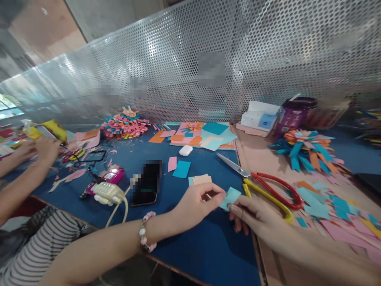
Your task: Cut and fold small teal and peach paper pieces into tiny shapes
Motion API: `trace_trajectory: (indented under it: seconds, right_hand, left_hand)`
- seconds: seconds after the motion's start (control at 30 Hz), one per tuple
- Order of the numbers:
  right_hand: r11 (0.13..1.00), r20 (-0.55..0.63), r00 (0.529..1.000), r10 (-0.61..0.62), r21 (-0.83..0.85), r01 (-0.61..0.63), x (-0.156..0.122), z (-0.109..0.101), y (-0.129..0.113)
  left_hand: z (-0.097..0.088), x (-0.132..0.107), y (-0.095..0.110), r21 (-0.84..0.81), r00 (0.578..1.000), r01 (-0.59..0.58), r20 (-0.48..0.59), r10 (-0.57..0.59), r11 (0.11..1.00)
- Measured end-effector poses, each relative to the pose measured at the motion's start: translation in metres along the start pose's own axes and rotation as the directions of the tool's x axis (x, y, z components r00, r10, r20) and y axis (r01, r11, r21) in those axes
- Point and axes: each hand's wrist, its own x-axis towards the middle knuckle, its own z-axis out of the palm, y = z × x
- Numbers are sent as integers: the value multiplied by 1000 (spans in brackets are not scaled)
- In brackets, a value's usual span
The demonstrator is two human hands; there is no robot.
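Between my two hands is a small light-blue piece of paper (231, 197), raised a little above the blue table. My left hand (200, 201), with a beaded bracelet on its wrist, pinches the paper's left edge. The thumb and fingers of my right hand (253, 212) grip its right side. Just behind my left hand lie peach and pale-blue paper pieces (202, 179). A blue paper square (181, 169) and a pink paper piece (172, 163) rest farther back. Beyond my right hand are red-handled scissors (278, 186) and yellow-handled scissors (269, 194).
A phone (146, 182) and a cream charger with cable (109, 192) lie at left. A white earbud case (186, 150) sits mid-table. Paper flowers (306, 149), scraps (336, 210) and a purple cup (293, 115) stand right. Another person's hands (44, 151) work at far left. A perforated metal screen (178, 63) stands behind.
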Motion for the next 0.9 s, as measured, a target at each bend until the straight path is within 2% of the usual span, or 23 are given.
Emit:
trace_trajectory:
  seconds: [0.2,0.53,0.7,0.77,0.9]
  right_hand:
    - [999,-48,999,-15,45,18,-2,-1,6]
    - [998,-122,992,-20,-69,12,0,2,7]
    - [998,-158,987,-5,-65,-6,-1,5,-3]
    - [992,-199,980,-27,-127,2,-2,8,-6]
    - [945,-261,952,-158,-321,69,-5,11,-10]
  left_hand:
    - [-5,4,3,-84,997,0,75,6,996]
    - [2,12,2,124,987,-157,46,152,980]
    - [1,17,-1,300,964,-260,21,266,918]
    - [1,13,-1,357,947,-309,35,318,882]
    - [3,1,2,321,937,-340,39,347,884]
